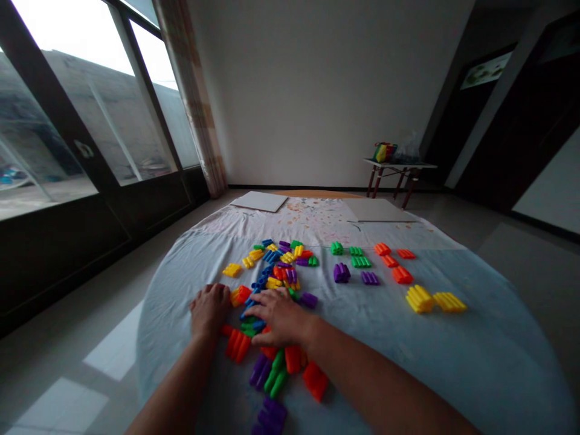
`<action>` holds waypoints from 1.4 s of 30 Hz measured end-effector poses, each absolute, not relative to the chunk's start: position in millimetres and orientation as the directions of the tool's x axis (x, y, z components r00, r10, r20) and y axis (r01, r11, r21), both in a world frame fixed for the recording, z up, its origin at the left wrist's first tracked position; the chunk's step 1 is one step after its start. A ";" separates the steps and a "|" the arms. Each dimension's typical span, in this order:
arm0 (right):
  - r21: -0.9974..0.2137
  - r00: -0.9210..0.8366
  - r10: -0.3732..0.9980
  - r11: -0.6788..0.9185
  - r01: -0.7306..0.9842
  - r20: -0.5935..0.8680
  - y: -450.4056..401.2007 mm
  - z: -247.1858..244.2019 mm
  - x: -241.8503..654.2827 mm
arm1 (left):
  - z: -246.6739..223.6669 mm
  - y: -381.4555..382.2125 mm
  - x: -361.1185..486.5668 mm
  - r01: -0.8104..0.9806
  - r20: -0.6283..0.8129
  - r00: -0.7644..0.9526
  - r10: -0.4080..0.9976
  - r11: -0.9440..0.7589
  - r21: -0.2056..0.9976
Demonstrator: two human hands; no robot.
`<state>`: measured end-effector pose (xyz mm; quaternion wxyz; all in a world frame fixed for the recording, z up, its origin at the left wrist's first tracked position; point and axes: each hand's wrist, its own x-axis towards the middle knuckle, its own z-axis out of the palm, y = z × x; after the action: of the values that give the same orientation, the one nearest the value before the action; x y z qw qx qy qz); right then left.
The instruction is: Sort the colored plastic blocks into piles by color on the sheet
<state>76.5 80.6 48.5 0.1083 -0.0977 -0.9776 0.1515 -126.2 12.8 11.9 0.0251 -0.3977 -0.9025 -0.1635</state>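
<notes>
Mixed plastic pieces in several colours lie in a long pile down the middle-left of the cloth-covered table. My right hand (pixel 278 314) spreads its fingers over the pile, touching blue pieces (pixel 251 300); its palm hides what lies beneath. Left of the pile, my left hand (pixel 211 306) rests beside an orange and yellow piece (pixel 240 295), its fingers bent and partly hidden. Nearer me are an orange piece (pixel 238 345), a green piece (pixel 276 373) and a purple piece (pixel 270 417). Colour groups sit to the right: green (pixel 361 261), purple (pixel 341 273), orange (pixel 402 275) and yellow (pixel 419 299).
Two flat boards lie at the table's far edge, one left (pixel 260 201) and one right (pixel 379 211). Beyond, a small side table (pixel 423 165) holds a colourful bag (pixel 385 152) and clear plastic. Windows and a curtain (pixel 199 109) stand at the left.
</notes>
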 end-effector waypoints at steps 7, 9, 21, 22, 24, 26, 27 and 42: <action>-0.276 -0.864 0.437 0.888 0.368 0.251 113.2 51.9 105.2 | 13.1 12.5 -125.0 0.721 0.174 -0.684 0.708 0.623 0.302; -0.301 -0.846 0.438 0.887 0.351 0.303 104.6 57.4 103.5 | 13.0 12.7 -124.7 0.720 0.177 -0.686 0.706 0.623 0.306; -0.147 -0.982 -0.175 0.972 -0.184 0.073 5.2 49.5 102.9 | 12.4 10.9 -125.3 0.734 0.192 -0.672 0.715 0.611 0.296; -0.143 -0.983 -0.164 0.974 -0.174 0.076 9.1 49.0 111.3 | 12.8 10.7 -125.0 0.740 0.191 -0.666 0.721 0.606 0.293; -0.144 -0.988 -0.123 0.980 -0.135 0.091 18.7 49.6 127.1 | 13.6 10.3 -124.4 0.748 0.190 -0.656 0.730 0.597 0.290; -0.148 -0.992 -0.075 0.985 -0.090 0.099 28.9 50.6 138.6 | 14.0 10.0 -123.9 0.753 0.189 -0.650 0.736 0.592 0.287; -0.150 -0.994 -0.054 0.986 -0.068 0.100 34.2 50.5 142.2 | 14.1 9.8 -123.8 0.756 0.190 -0.647 0.739 0.588 0.286; -0.209 -0.952 0.132 0.975 0.074 0.276 46.4 54.8 89.0 | 8.3 7.3 -129.9 0.778 0.207 -0.620 0.757 0.561 0.283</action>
<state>89.0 46.4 54.8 0.1458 -0.0524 -0.9830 0.0984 -129.9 7.3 8.3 0.0307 -0.4346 -0.8828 -0.1756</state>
